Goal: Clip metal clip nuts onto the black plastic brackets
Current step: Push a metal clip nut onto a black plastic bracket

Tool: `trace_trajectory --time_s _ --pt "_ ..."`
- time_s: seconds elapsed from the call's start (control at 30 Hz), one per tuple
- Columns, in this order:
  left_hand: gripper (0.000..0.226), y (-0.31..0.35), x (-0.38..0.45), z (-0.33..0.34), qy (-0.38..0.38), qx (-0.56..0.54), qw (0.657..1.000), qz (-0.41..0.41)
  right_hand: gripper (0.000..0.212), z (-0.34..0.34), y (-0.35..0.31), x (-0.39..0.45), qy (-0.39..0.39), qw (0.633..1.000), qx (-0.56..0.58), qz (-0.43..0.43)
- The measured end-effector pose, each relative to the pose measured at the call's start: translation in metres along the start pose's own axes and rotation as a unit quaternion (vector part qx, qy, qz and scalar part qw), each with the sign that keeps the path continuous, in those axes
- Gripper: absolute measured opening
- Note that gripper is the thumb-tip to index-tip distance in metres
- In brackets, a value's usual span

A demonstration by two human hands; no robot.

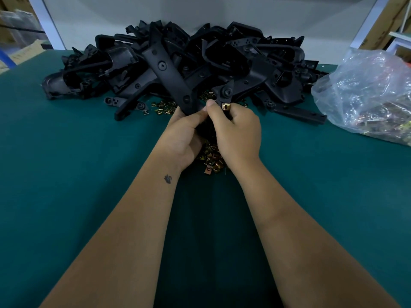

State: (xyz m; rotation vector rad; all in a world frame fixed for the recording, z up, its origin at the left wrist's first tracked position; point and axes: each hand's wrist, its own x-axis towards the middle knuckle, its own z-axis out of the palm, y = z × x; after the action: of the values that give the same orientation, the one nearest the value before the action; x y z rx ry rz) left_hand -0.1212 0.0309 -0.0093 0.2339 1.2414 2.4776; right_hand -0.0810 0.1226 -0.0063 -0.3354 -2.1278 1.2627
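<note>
A black plastic bracket (169, 72) stands tilted above the green mat, its lower end gripped by my left hand (184, 134). My right hand (238, 132) pinches a brass-coloured clip nut (226, 106) against a tab of the bracket, thumb up beside it. Under both hands lies a small heap of loose clip nuts (211, 161). More clip nuts (162, 107) are scattered at the foot of the bracket pile.
A large pile of black brackets (244, 56) fills the back of the green mat (66, 163). A clear plastic bag (367, 94) holding more clip nuts sits at the right. Cardboard boxes stand behind the white back wall on both sides.
</note>
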Motion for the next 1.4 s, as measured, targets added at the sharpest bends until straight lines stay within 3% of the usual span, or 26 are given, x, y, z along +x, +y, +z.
trace_trajectory --time_s 0.37,0.53,0.67,0.77,0.93,1.4 --pt "0.018 0.001 -0.001 -0.001 0.004 0.011 1.000 0.006 0.049 -0.002 -0.001 0.000 -0.021 0.998 -0.050 -0.020" --pt "0.028 0.009 0.003 -0.007 0.054 -0.080 0.995 0.013 0.047 -0.009 0.003 0.005 -0.024 0.999 0.025 0.015" --pt "0.017 0.019 0.002 -0.010 0.097 -0.160 0.982 0.013 0.020 -0.017 0.012 0.013 -0.038 0.995 -0.078 0.051" --pt "0.023 0.022 0.000 -0.013 0.127 -0.188 0.974 0.010 0.020 -0.019 0.014 0.014 -0.100 0.984 -0.124 0.079" --pt "0.030 0.019 0.001 -0.016 0.152 -0.182 0.972 -0.002 0.035 -0.009 0.015 0.010 -0.189 0.934 -0.303 -0.016" --pt "0.024 0.019 0.000 -0.017 0.148 -0.141 0.979 -0.021 0.004 -0.003 0.016 0.008 -0.159 0.959 -0.230 -0.051"
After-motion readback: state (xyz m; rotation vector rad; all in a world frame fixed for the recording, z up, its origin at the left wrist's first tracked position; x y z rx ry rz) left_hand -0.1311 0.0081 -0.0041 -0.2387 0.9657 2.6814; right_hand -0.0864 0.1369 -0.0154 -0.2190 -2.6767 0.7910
